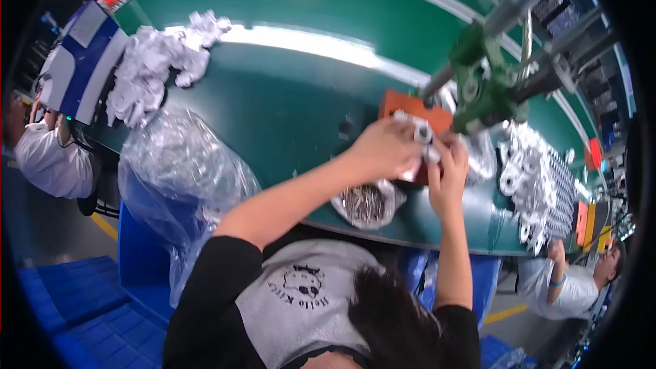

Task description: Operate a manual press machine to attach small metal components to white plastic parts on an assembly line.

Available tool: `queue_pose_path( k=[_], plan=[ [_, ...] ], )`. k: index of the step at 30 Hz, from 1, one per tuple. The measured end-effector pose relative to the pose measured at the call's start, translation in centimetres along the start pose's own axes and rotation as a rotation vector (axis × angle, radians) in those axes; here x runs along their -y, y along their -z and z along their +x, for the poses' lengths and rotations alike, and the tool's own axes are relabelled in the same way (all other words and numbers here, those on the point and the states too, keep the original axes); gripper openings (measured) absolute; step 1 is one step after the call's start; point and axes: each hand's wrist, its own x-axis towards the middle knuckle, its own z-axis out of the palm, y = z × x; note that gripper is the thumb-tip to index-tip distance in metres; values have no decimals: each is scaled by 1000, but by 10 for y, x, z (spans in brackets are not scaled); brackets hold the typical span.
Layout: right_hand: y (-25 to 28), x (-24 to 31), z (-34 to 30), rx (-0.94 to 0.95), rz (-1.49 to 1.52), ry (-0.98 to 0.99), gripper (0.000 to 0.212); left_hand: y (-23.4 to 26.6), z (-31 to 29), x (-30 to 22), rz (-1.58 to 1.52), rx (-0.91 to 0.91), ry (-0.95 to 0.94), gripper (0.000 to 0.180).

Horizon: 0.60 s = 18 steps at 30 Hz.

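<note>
At the orange block (pixel 403 104) under the press, both of my hands come together around a small white plastic part with a round hole (pixel 423 134). My left hand (pixel 386 150) reaches in from the left with bent fingers on the part. On its other side my right hand (pixel 449 164) pinches it with thumb and fingers. The fingers hide much of the part, and I cannot tell whether it rests on the block. Just above and to the right stands the green press (pixel 482 82). Nearer me, a plastic-lined container (pixel 395 199) holds many thin metal pins (pixel 364 203).
White plastic parts lie heaped on the green bench (pixel 294 109) at the left (pixel 160 61) and right (pixel 533 178). A clear plastic bag (pixel 181 157) hangs over a blue bin (pixel 143 253) at the left. Two other people (pixel 55 157) (pixel 564 283) sit at the sides.
</note>
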Motion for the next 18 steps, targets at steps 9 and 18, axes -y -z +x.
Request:
queue_pose_path(
  k=[9, 18],
  plan=[
    [20, 5, -38, 79, -149, -17, 33, -20, -11, -23, -91, -158, -81, 24],
    [108, -114, 156, -518, 995, -403, 40, -8, -13, -8, 52, 5, 43, 25]
  ],
)
